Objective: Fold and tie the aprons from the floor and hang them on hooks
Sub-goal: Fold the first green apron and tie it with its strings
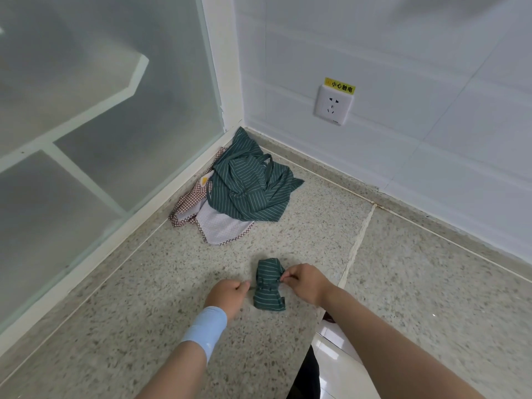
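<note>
A small folded green striped apron bundle (269, 285) lies on the speckled floor, cinched round its middle by its strap. My left hand (227, 295) pinches one strap end to the bundle's left. My right hand (305, 282) pinches the other strap end at the bundle's right side. Farther back, in the corner, lies a crumpled green striped apron (250, 185) on top of a brown checked apron (201, 214) with a pale lining.
A frosted glass partition (86, 125) with a white frame runs along the left. A white tiled wall at the right carries a socket (333, 105) under a yellow warning label. A grout line (357, 243) crosses the floor. No hooks are in view.
</note>
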Motion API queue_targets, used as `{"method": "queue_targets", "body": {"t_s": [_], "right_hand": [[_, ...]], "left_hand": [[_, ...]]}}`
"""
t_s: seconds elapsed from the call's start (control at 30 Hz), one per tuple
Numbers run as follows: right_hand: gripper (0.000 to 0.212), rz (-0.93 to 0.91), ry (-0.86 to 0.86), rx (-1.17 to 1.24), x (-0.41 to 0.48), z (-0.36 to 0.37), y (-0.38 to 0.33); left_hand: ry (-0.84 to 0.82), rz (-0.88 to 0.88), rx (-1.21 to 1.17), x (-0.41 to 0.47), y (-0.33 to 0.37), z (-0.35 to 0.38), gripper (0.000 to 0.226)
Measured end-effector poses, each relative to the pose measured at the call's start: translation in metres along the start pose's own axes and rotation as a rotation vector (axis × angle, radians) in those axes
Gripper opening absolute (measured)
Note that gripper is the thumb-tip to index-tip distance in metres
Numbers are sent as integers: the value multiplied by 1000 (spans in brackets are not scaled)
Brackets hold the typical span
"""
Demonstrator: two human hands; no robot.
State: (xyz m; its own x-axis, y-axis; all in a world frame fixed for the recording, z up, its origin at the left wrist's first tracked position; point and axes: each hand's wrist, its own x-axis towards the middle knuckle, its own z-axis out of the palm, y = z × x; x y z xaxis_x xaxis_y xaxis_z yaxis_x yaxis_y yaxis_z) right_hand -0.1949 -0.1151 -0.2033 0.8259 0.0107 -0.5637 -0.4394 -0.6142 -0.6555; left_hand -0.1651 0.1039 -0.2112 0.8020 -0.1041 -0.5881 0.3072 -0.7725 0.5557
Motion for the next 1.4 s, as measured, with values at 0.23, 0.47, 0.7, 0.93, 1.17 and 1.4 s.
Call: {"method": "queue_targets", "body": {"t_s": [0.23, 0.47, 0.7, 0.93, 1.17, 1.4], "right_hand": [[26, -47, 79, -413, 3, 4, 0], [30, -144, -39, -519, 5, 3, -19], [37, 8, 64, 125, 6, -2, -6], [16, -51, 4, 375, 4, -20, 3], [18, -27, 24, 285, 3, -14, 3], [8, -92, 15, -154, 1, -3, -12]], "left_hand": [[-240, 148, 218, -1, 6, 1, 24], [-228, 146, 268, -1, 29, 11, 22], [-64, 39, -245, -12, 32, 12, 45], [-53, 91, -519, -39, 37, 20, 48], [-23, 243, -242, -46, 25, 10, 50], [41, 734, 389, -32, 25, 6, 26]]}}
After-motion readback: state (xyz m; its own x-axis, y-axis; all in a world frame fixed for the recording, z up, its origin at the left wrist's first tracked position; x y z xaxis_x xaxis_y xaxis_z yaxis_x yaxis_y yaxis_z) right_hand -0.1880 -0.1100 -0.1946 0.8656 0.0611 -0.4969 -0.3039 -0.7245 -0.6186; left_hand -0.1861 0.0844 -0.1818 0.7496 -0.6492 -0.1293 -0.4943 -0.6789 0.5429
